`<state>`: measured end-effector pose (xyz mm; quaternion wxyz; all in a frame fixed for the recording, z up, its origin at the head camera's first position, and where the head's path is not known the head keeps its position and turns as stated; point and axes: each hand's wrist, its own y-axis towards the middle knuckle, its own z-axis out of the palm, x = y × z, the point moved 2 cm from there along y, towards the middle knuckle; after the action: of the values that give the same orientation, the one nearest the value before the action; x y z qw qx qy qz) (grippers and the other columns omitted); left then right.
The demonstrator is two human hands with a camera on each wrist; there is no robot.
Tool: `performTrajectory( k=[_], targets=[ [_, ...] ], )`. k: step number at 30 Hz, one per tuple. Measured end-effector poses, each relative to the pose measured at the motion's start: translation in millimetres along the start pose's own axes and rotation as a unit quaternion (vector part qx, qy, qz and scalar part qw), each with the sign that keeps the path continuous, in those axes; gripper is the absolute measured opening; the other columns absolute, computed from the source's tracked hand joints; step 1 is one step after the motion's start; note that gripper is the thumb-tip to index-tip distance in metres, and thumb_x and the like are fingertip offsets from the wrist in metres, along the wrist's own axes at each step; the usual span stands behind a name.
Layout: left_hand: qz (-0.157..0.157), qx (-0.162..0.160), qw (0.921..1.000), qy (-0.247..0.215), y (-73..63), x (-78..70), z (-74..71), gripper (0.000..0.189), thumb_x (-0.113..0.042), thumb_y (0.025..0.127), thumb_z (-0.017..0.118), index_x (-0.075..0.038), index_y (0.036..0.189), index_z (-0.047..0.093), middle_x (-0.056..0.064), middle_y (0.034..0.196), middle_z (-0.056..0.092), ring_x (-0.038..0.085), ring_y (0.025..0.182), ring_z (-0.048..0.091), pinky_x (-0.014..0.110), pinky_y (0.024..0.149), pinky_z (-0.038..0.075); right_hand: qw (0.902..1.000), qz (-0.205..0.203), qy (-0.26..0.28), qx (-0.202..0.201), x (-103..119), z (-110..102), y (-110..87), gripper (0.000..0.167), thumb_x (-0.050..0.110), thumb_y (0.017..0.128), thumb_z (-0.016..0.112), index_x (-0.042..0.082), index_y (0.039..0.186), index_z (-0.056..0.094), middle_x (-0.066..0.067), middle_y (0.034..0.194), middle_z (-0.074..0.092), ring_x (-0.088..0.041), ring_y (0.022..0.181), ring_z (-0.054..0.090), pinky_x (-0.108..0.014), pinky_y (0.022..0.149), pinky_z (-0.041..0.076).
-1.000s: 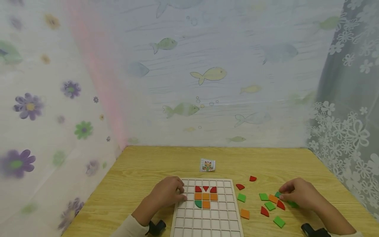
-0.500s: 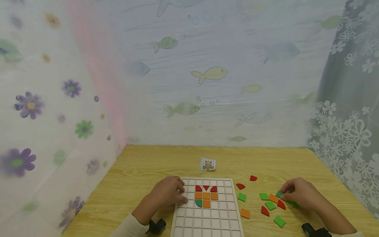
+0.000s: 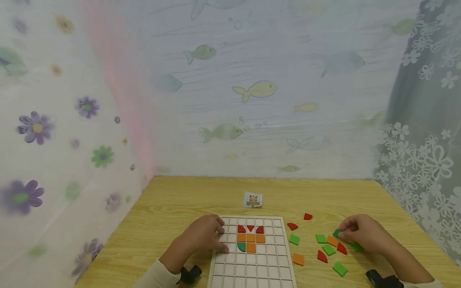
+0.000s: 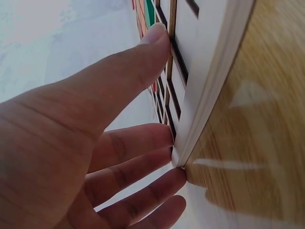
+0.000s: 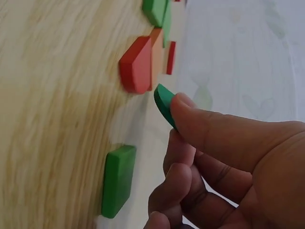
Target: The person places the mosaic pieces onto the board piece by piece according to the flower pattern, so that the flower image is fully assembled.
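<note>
My right hand [image 3: 365,234] pinches a dark green curved tile [image 5: 165,104] between thumb and fingers, lifted off the table in the right wrist view. Near it lie a light green tile [image 5: 119,180], a red quarter-round tile [image 5: 135,67] and an orange tile [image 3: 332,241]. My left hand [image 3: 203,236] rests at the left edge of the white gridded board [image 3: 257,272], thumb on its surface and fingers spread at the rim. Set in the board's cells are red tiles [image 3: 260,230], orange tiles [image 3: 250,239] and one dark green quarter-round tile [image 3: 241,247].
A small printed pattern card [image 3: 253,200] lies behind the board on the wooden table [image 3: 173,204]. More loose tiles are scattered right of the board, including a red one [image 3: 307,216], an orange one [image 3: 298,259] and a green one [image 3: 339,269]. Patterned curtains hang around the table.
My right hand has raised the dark green tile slightly from among the loose pieces. The left hand stays at the board's edge, its thumb shifted a little.
</note>
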<state>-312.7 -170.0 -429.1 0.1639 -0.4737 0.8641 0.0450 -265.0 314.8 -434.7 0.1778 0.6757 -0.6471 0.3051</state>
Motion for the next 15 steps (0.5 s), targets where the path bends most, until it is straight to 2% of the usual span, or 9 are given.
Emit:
performTrajectory(
  k=[8, 15],
  targets=[
    [-0.001, -0.004, 0.9999, -0.015, -0.8, -1.4, -0.2, 0.058, -0.052, 0.074, 0.091, -0.008, 0.111, 0.082, 0.004, 0.132, 0.069, 0.029, 0.127, 0.062, 0.047, 0.105, 0.052, 0.9956, -0.058, 0.068, 0.029, 7.2, 1.6, -0.5, 0.023, 0.021, 0.099, 0.071, 0.000, 0.108, 0.072, -0.008, 0.096, 0.069, -0.020, 0.086, 0.065, -0.031, 0.069, 0.055],
    [0.016, -0.015, 0.9998, 0.002, 0.6, -3.7, 1.4, 0.061, -0.054, 0.076, 0.089, -0.007, 0.114, 0.081, 0.006, 0.133, 0.070, 0.029, 0.127, 0.062, 0.046, 0.105, 0.052, 0.9943, -0.077, 0.067, 0.030, 18.4, 9.8, 1.8, 0.021, 0.023, 0.099, 0.071, 0.004, 0.106, 0.072, -0.007, 0.098, 0.070, -0.021, 0.088, 0.065, -0.030, 0.071, 0.054]
  ],
)
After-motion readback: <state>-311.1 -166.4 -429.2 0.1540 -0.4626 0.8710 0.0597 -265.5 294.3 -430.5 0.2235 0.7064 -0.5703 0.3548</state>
